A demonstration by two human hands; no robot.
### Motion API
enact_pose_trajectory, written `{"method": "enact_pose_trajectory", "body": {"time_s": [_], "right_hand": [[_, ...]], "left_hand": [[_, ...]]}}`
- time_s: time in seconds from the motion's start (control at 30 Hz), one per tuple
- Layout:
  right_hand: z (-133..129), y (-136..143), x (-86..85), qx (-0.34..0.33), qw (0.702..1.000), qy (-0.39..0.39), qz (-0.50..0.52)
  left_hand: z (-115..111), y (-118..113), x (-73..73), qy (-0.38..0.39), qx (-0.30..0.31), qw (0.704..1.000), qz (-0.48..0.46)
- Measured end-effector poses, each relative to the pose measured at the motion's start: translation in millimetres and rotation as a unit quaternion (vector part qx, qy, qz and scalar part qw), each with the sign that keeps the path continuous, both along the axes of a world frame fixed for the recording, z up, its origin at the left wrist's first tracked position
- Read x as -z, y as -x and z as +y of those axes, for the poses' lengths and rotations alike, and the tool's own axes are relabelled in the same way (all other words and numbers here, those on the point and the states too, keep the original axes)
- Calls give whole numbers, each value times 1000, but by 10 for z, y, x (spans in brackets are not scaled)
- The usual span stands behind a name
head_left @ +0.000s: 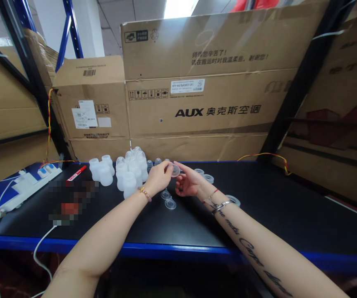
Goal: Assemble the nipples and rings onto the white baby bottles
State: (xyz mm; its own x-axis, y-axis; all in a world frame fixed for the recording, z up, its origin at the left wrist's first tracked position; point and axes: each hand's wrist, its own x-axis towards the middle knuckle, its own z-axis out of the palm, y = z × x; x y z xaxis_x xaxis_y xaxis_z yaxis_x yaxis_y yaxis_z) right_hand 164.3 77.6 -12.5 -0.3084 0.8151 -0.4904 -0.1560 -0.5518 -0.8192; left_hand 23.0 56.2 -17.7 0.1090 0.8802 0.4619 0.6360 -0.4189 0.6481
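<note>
Between both hands, above the black tabletop, is a clear round bottle part (175, 170), disc-like with a rim. My left hand (160, 178) pinches it from the left with thumb and fingers. From the right, my right hand (190, 182) touches its edge with an outstretched finger, the other fingers curled; its exact grip is partly hidden. Just below lie clear flanged discs (170, 203), perhaps bottle nipples. Left of my hands stand milky baby bottles with clear domed tops (130, 182). Clear rings (208, 179) lie beyond my right hand, and a larger ring (233, 200) sits beside its wrist.
Several uncapped milky bottles (105, 174) stand further left, near a red marker (77, 174). A white power strip (32, 188) with plugs and cables lies at the left edge. Large cardboard (203, 124) closes off the back, and a blue edge (178, 249) runs along the front.
</note>
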Motion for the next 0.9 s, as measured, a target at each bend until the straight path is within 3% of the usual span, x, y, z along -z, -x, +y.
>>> {"method": "enact_pose_trajectory", "body": {"time_s": [0.17,0.4,0.9], "right_hand": [[-99,42,-82,32,998,49,22],[-113,60,-55,20,999,32,24],[-100,92,-57,32,998,22,47]], "left_hand": [[-74,-13,-74,-5,-38,997,71],[-102,-55,-112,6,-62,994,85],[-46,-110,37,-4,-69,997,24]]}}
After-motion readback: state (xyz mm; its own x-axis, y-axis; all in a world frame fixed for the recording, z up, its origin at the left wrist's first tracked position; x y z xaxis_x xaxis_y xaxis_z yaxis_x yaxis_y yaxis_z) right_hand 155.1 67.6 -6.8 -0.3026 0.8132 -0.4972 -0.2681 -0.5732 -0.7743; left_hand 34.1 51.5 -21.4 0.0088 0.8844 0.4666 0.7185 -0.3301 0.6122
